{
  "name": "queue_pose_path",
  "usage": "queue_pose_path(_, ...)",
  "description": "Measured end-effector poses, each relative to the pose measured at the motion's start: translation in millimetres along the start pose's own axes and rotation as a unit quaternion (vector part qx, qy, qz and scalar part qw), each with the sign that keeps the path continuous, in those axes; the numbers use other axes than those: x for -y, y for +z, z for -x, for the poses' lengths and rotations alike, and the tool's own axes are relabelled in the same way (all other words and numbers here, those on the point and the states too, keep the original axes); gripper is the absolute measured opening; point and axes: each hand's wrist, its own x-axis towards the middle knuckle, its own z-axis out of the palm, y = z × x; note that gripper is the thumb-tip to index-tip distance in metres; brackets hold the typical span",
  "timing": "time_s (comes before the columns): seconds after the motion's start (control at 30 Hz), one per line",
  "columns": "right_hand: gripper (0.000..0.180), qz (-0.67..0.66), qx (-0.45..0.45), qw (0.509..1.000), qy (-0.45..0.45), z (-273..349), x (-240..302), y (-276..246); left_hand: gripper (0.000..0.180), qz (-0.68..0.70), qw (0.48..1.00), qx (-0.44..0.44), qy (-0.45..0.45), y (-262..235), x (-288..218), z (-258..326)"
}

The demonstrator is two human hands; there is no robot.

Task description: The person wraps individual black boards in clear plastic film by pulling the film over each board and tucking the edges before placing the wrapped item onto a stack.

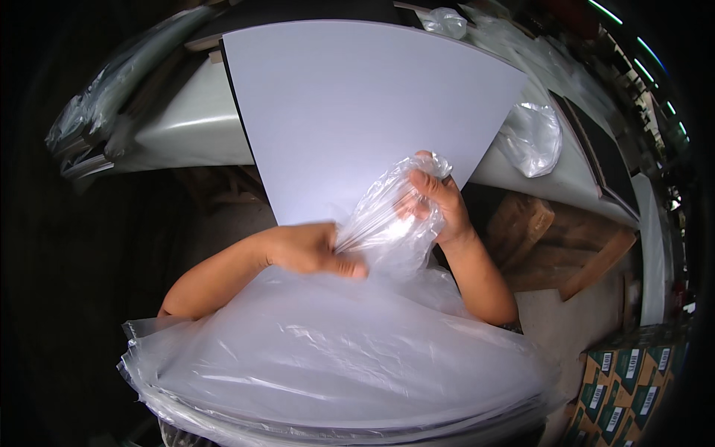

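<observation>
Clear plastic bag [387, 216] is bunched between both hands, stretched left-to-right over the white sheet's [357, 112] near edge. Right hand [436, 197] fists its upper end, left hand [313, 249] pinches the lower end, so neither is nearer.

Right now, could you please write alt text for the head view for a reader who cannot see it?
Two bare hands hold a crumpled clear plastic bag over a large white sheet: the left hand pinches its lower part, the right hand grips its top. A stack of plastic-covered sheets lies nearest the camera, with green and white cartons at lower right.
</observation>
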Motion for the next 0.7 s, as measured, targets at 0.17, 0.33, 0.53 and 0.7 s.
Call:
queue_pose_path(0.17, 0.014, 0.250, -0.100, 0.956, 0.114, 23.2, 23.5, -15.4, 0.029, 0.190, 0.967, 0.094, 0.145, -40.3, -19.8, -5.6)
queue_pose_path(0.33, 0.013, 0.001, -0.211, 0.965, -0.157, 16.3, 56.9, -30.4, 0.029, -0.071, 0.984, 0.146, -0.076, -77.0, 18.3, 14.9)
queue_pose_path(0.53, 0.028, 0.318, -0.083, 0.938, 0.107, 41.9, 59.7, -36.4, 0.033, 0.218, 0.933, -0.150, 0.245, -67.4, -45.3, 20.9)
queue_pose_path(0.7, 0.014, 0.089, -0.221, 0.963, -0.125, 20.3, 56.0, -42.3, 0.043, -0.144, 0.983, 0.096, -0.055, -112.5, 41.0, 30.3)
